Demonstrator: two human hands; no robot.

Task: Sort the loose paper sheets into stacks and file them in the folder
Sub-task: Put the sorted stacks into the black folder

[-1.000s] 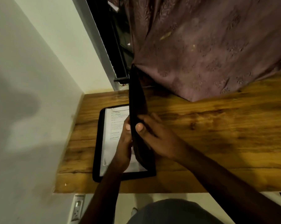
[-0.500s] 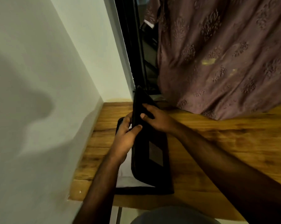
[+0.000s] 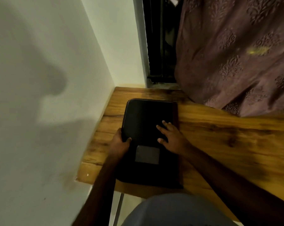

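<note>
A black folder (image 3: 146, 115) lies closed and flat on the wooden table (image 3: 219, 136), near the left wall. A grey label patch (image 3: 147, 154) sits on its cover. My left hand (image 3: 119, 143) grips the folder's left edge, thumb on top of the cover. My right hand (image 3: 169, 136) rests flat on the cover near the right edge, fingers spread and straight. No paper sheets show; whatever is inside the folder is hidden by the cover.
A white wall (image 3: 48, 95) runs close along the table's left side. A mauve patterned curtain (image 3: 236, 54) hangs down onto the table's far right. A dark window frame (image 3: 160, 46) stands behind the folder. My knee in grey cloth (image 3: 178, 211) is below the table's front edge.
The folder's cover was standing upright over the white sheets; it has swung down and now lies shut. My right hand went from holding the cover to lying flat on it.
</note>
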